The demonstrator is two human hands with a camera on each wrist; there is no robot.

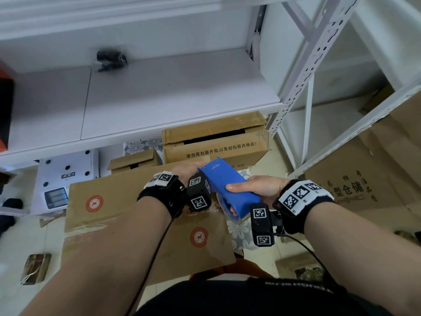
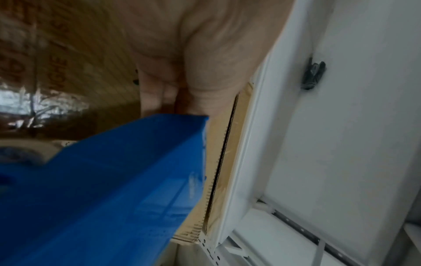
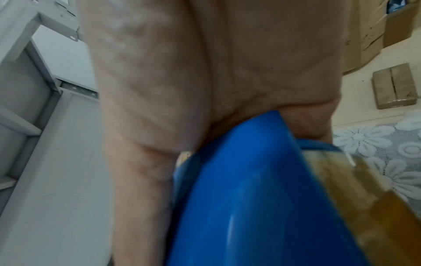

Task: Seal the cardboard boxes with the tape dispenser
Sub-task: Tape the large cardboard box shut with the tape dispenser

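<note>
My right hand [image 1: 248,188] grips a blue tape dispenser [image 1: 227,185] around its handle, thumb on top and fingers curled underneath. It hovers over the far right corner of a closed cardboard box [image 1: 118,201] with round red logos. A roll of amber tape [image 3: 364,198] sits in the dispenser [image 3: 250,198]. My left hand [image 1: 184,171] reaches to the dispenser's front end [image 2: 102,180]. Its thumb [image 2: 212,81] and fingers [image 2: 154,93] run down to the blue nose, which hides their tips. Whether they hold anything is not visible.
A white metal shelf [image 1: 159,94] stands behind the box, with a small black object [image 1: 111,58] on it. Open cartons [image 1: 216,142] and a white scale [image 1: 66,179] sit under it. Large flat cartons [image 1: 364,179] lean at the right. A floral mat [image 1: 239,229] lies on the floor.
</note>
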